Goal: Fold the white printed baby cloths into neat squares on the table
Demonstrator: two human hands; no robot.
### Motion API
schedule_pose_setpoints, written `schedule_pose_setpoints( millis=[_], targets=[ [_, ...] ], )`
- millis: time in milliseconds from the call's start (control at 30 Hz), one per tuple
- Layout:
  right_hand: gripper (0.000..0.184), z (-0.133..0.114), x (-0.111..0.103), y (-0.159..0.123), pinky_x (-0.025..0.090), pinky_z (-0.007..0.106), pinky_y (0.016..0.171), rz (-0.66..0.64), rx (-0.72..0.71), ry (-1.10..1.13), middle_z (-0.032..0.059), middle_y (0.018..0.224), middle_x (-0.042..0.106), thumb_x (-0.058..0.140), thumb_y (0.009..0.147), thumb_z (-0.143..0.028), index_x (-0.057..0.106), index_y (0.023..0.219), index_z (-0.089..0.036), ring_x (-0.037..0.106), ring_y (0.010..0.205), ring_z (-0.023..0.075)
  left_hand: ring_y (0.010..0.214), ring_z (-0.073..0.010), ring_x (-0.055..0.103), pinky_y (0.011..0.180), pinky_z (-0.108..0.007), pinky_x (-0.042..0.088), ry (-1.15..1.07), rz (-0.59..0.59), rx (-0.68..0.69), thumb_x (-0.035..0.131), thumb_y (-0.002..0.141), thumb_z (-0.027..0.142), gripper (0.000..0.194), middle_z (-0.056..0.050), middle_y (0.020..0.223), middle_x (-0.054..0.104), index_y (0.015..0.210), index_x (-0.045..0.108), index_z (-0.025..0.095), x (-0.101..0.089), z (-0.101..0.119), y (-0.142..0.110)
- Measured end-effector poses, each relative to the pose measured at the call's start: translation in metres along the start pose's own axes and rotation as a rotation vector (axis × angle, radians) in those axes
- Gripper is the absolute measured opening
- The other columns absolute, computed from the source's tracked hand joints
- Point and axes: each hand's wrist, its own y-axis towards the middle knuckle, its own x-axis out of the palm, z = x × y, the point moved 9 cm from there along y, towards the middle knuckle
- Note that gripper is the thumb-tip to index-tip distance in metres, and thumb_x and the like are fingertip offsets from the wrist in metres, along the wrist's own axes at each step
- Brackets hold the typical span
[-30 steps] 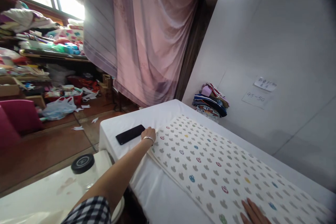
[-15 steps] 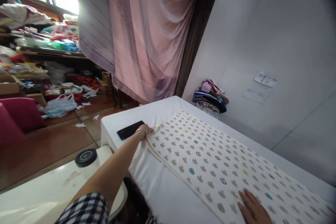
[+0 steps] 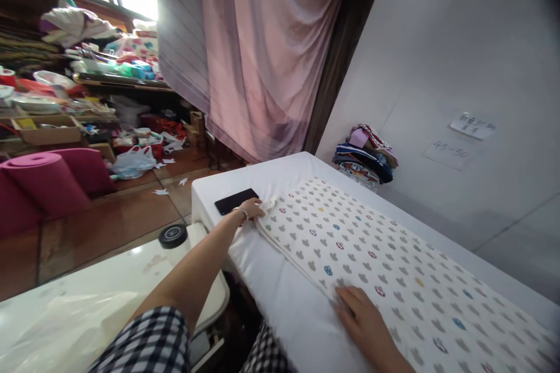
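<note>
A white cloth (image 3: 371,239) printed with grey shapes and small coloured motifs lies spread on a white-covered table (image 3: 280,297). At its far left corner, my left hand (image 3: 252,208) has its fingers closed on the bunched edge. My right hand (image 3: 361,317) rests on the cloth's near edge, fingers stretched out and slightly blurred. Just beyond my left hand lies a black phone (image 3: 236,201), flat on the table cover.
At the lower left stands a white surface (image 3: 109,280) with a round black lid (image 3: 172,236) and clear plastic on it. Folded clothes (image 3: 363,154) are stacked against the wall. Pink curtains (image 3: 262,58) hang behind; a pink roll (image 3: 48,180) and clutter occupy the left.
My right hand has moved left across the cloth to its near edge. My left hand stays at the corner. The view has shifted, so the room appears further right.
</note>
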Motion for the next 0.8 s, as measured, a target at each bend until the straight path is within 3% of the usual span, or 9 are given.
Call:
schedule_pose_setpoints(
  millis=[267,467,633,800],
  targets=[
    [0.028,-0.028,0.025,0.044,0.044,0.029,0.08,-0.08,0.006,-0.047,0.0049,0.098,0.06,0.041,0.085,-0.032,0.061,0.102,-0.025,0.055,0.095,0.0192,0.08,-0.0135,0.061,0.06,-0.016,0.047,-0.057,0.13,0.049,0.075,0.058,0.027,0.057,-0.006,0.106,0.06,0.111,0.056,0.017,-0.006,-0.012,-0.001],
    [0.024,-0.029,0.024,0.049,0.042,0.028,0.074,-0.083,0.024,0.051,0.0026,0.089,0.059,0.036,0.086,-0.029,0.059,0.091,-0.024,0.055,0.086,0.0176,0.07,-0.0104,0.06,0.054,-0.016,0.046,-0.084,0.139,0.122,0.069,0.067,0.034,0.047,-0.002,0.091,0.063,0.109,0.057,0.018,-0.002,-0.013,-0.005],
    [0.027,-0.029,0.024,0.048,0.041,0.027,0.069,-0.067,0.024,0.062,0.0005,0.078,0.058,0.032,0.088,-0.029,0.056,0.077,-0.022,0.055,0.076,0.0156,0.072,-0.0118,0.058,0.06,-0.019,0.045,-0.05,0.227,0.18,0.064,0.071,0.033,0.035,-0.002,0.086,0.062,0.102,0.061,0.018,-0.007,-0.012,-0.008],
    [0.024,-0.038,0.027,0.051,0.042,0.028,0.074,-0.007,-0.019,0.029,0.0034,0.091,0.057,0.035,0.088,-0.033,0.056,0.094,-0.023,0.054,0.087,0.0173,0.076,-0.012,0.058,0.067,-0.02,0.043,-0.039,0.322,0.214,0.055,0.077,0.031,0.027,0.0,0.086,0.063,0.101,0.061,0.021,-0.011,-0.011,-0.015]
  ],
)
